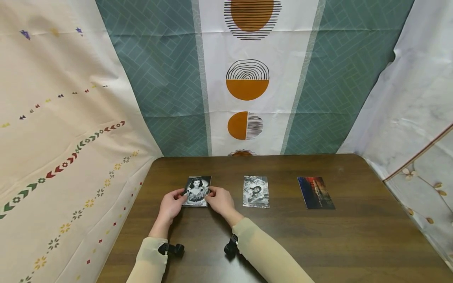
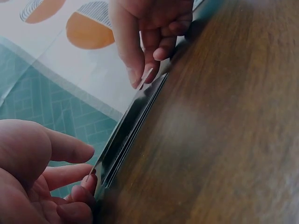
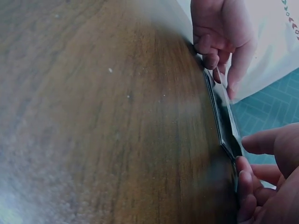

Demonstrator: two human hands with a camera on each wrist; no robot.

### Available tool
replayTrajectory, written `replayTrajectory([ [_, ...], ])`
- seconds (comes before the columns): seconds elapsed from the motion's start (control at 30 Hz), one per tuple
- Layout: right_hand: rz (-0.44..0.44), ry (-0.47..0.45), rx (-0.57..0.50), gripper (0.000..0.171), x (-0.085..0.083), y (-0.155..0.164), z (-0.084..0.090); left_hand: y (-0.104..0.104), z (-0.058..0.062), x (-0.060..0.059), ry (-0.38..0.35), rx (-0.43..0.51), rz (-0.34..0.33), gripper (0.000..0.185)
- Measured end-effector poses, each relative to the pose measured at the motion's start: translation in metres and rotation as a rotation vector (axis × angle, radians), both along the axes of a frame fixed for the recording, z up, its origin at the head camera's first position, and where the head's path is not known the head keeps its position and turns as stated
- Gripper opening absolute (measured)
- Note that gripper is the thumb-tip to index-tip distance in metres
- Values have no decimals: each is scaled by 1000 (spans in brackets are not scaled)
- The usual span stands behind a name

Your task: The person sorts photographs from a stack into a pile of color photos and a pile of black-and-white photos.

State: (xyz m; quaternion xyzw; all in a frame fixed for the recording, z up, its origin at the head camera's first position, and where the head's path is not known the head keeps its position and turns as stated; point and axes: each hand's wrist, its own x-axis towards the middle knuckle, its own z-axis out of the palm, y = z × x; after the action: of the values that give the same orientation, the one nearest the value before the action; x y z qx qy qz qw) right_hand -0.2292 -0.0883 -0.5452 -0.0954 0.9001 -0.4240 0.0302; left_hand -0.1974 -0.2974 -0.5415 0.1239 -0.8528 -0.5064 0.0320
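At the left of the table, a black-and-white photo card (image 1: 196,192) shows a dark-haired figure. My left hand (image 1: 171,203) pinches its left edge, and my right hand (image 1: 221,201) pinches its right edge. Seen from the left wrist, the lifted card (image 2: 112,135) is slightly tilted above a thin stack of cards (image 2: 135,135). In the right wrist view, the right thumb and fingers (image 3: 243,165) meet at the near end of the card, with the stack (image 3: 216,105) just below it. How many cards lie in the stack cannot be told.
A second black-and-white card (image 1: 256,192) lies mid-table, right of my right hand. Farther right is a dark blue and red card (image 1: 316,193). The wooden table (image 1: 283,243) ends at a patterned curtain (image 1: 247,86) behind, with cloths at both sides.
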Motion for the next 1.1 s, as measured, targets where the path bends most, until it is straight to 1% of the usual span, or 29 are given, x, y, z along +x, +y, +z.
replayTrajectory([
  [0.17,7,-5,15,47,0,-1,2,0,0,1,-17,0,-6,39],
  [0.43,-5,-35,37,47,-2,-2,2,1,1,1,-29,-22,-21,42],
  [0.63,-9,-23,50,45,-2,-2,3,2,0,1,-28,-41,-26,42],
  [0.9,-8,-47,49,46,-1,-1,7,3,4,1,-43,-44,-31,43],
  [1.1,3,-46,43,44,-1,0,8,2,2,1,-45,-38,-29,43],
])
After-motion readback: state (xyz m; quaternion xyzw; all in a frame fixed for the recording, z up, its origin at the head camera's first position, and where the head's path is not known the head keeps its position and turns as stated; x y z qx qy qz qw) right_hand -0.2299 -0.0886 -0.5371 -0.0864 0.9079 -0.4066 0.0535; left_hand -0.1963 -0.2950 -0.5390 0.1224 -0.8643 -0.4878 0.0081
